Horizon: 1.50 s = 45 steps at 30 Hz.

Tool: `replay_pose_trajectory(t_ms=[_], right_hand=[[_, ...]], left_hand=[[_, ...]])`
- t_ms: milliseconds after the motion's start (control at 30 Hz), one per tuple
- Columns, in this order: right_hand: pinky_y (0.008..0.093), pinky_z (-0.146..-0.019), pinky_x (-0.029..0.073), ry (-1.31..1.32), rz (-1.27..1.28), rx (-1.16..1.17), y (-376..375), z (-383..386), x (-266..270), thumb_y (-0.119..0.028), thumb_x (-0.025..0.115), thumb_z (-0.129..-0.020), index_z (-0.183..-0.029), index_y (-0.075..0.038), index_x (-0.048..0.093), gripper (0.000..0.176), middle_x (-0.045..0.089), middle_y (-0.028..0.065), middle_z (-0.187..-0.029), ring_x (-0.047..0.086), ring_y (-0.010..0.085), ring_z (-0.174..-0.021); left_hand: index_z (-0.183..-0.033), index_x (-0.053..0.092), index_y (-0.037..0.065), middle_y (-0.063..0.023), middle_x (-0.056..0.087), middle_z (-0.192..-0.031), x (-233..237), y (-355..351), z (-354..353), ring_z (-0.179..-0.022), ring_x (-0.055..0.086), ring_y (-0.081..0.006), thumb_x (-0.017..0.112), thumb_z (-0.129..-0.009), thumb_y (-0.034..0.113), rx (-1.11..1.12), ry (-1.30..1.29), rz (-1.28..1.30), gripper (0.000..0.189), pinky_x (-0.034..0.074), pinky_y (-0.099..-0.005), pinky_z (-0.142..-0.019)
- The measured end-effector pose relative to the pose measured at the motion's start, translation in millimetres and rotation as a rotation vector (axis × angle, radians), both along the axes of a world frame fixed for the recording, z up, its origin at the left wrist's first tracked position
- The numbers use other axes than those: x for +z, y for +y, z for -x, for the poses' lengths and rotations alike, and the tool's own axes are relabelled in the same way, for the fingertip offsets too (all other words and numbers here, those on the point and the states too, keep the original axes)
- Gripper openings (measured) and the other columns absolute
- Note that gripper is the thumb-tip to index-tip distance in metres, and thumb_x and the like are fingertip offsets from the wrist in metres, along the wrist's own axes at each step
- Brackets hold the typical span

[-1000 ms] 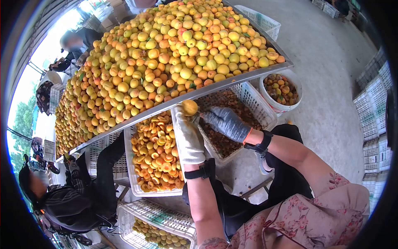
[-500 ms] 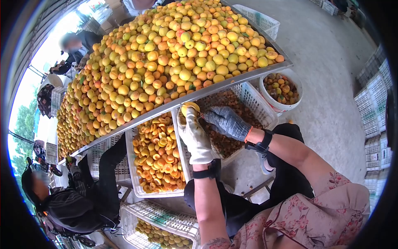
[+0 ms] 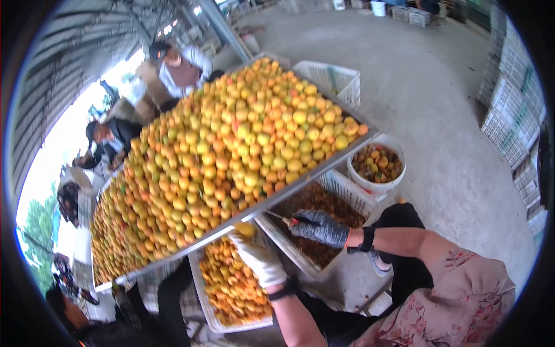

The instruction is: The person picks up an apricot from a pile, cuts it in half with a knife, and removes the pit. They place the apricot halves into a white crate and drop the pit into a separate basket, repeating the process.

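My left hand (image 3: 257, 259), in a white glove, is closed on a yellow-orange fruit (image 3: 245, 229) just below the metal edge of a table (image 3: 300, 184) heaped with whole fruit (image 3: 231, 144). My right hand (image 3: 319, 227), in a grey knitted glove, grips a small tool (image 3: 280, 217) with a thin shaft pointing left, apart from the fruit. Under my left hand stands a white crate of halved orange fruit (image 3: 234, 289). Below my right hand is a crate of brown pits or scraps (image 3: 329, 202).
A white bucket (image 3: 377, 186) of mixed fruit stands at the table's right corner. An empty-looking crate (image 3: 332, 78) is behind it. Co-workers sit along the left side (image 3: 113, 139) and far side (image 3: 184, 69). Stacked crates (image 3: 511, 121) line the right.
The view has tilted up and shifted, bringing more of the far side into sight. My hands have moved apart, and the tool has come away from the fruit.
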State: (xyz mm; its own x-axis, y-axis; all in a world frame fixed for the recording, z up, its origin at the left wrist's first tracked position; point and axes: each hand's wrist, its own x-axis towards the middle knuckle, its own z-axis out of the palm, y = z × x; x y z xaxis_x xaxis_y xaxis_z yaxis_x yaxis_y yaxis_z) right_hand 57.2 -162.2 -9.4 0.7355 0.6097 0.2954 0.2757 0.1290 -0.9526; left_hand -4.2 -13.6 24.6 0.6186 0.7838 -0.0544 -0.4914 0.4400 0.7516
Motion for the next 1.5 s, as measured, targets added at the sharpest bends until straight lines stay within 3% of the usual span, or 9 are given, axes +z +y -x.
replay_pose_trajectory(t_ms=[67,333,633,933,1100,1167,1233,1433,1500], right_hand=[[0.0313,-0.072,0.047,0.611,0.078,0.066,4.0,-7.1,22.6,-0.031,0.061,-0.091,-0.107,-0.006,0.063,0.03,0.066,0.0028,-0.087,0.054,0.0099,-0.079],[0.0301,-0.071,0.047,0.434,0.053,-0.221,18.4,-7.0,26.2,-0.04,0.061,-0.089,-0.096,-0.006,0.068,0.036,0.068,0.0087,-0.082,0.059,0.0154,-0.074],[0.0298,-0.077,0.047,0.084,0.091,-0.283,39.5,-8.5,12.9,-0.025,0.066,-0.087,-0.102,-0.005,0.065,0.025,0.065,0.0055,-0.087,0.055,0.0131,-0.081],[0.043,-0.061,0.047,-0.547,0.08,-0.311,62.6,-2.2,6.2,-0.029,0.066,-0.08,-0.079,-0.006,0.061,0.024,0.061,0.0139,-0.07,0.06,0.0348,-0.068],[0.0414,-0.064,0.047,-0.35,0.152,-0.207,64.1,8.2,9.1,-0.031,0.067,-0.082,-0.083,-0.005,0.061,0.027,0.062,0.0132,-0.075,0.06,0.0341,-0.069],[0.0383,-0.065,0.047,0.076,-0.004,-0.222,69.8,15.1,8.1,-0.036,0.068,-0.082,-0.087,-0.004,0.062,0.034,0.064,0.0118,-0.075,0.061,0.0295,-0.068],[0.0232,-0.069,0.045,0.369,-0.122,-0.174,69.3,17.3,11.9,-0.024,0.072,-0.083,-0.089,-0.007,0.066,0.019,0.062,-0.0039,-0.08,0.051,0.0042,-0.076],[0.0337,-0.058,0.043,-0.314,0.152,-0.29,67.1,12.4,14.7,-0.018,0.073,-0.078,-0.076,-0.002,0.059,0.021,0.055,0.0106,-0.064,0.051,0.021,-0.058],[0.0418,-0.059,0.047,-0.456,0.058,-0.316,76.1,8.0,1.9,-0.026,0.069,-0.076,-0.081,-0.006,0.062,0.022,0.06,0.0147,-0.069,0.06,0.0346,-0.065]], left_hand=[[-0.108,0.061,0.004,-0.0039,0.06,-0.096,-16.3,-25.7,-1.3,-0.09,0.055,-0.0138,0.045,-0.098,0.042,0.081,0.314,-0.366,0.042,0.045,-0.0285,-0.083],[-0.113,0.054,-0.005,-0.0087,0.061,-0.091,-26.8,-56.9,-10.4,-0.076,0.055,-0.0145,0.046,-0.099,0.023,0.252,0.547,-1.35,0.033,0.047,-0.0267,-0.069],[-0.12,0.052,0.0,-0.0063,0.056,-0.111,-44.3,-58.8,-21.2,-0.097,0.052,-0.0133,0.04,-0.101,0.024,0.122,0.287,-0.471,0.033,0.044,-0.0275,-0.088],[-0.099,0.06,0.008,0.0005,0.059,-0.089,-27.2,-38.1,1.2,-0.076,0.055,-0.0092,0.037,-0.1,0.029,-0.195,0.102,0.256,0.031,0.046,-0.0245,-0.068],[-0.1,0.058,0.006,-0.0035,0.059,-0.083,-57.7,-23.7,9.4,-0.07,0.053,-0.0099,0.039,-0.1,0.026,-0.145,0.058,0.065,0.027,0.045,-0.0273,-0.063],[-0.102,0.056,0.002,-0.0075,0.056,-0.077,-32.4,-36.4,15.0,-0.066,0.05,-0.0102,0.04,-0.1,0.027,0.173,0.46,-0.641,0.029,0.043,-0.0274,-0.06],[-0.111,0.051,-0.001,-0.0051,0.055,-0.074,-25.0,-48.0,16.2,-0.063,0.047,-0.0094,0.04,-0.101,0.028,0.226,0.457,-0.748,0.032,0.041,-0.0262,-0.057],[-0.094,0.059,0.004,-0.0033,0.059,-0.09,-62.4,-32.5,6.6,-0.079,0.056,-0.0149,0.039,-0.098,0.02,-0.048,0.055,0.067,0.026,0.048,-0.0293,-0.076],[-0.095,0.062,0.007,-0.0039,0.064,-0.089,-92.3,-20.3,2.7,-0.078,0.061,-0.0166,0.042,-0.096,0.021,0.073,0.336,-0.442,0.024,0.052,-0.0309,-0.072]])
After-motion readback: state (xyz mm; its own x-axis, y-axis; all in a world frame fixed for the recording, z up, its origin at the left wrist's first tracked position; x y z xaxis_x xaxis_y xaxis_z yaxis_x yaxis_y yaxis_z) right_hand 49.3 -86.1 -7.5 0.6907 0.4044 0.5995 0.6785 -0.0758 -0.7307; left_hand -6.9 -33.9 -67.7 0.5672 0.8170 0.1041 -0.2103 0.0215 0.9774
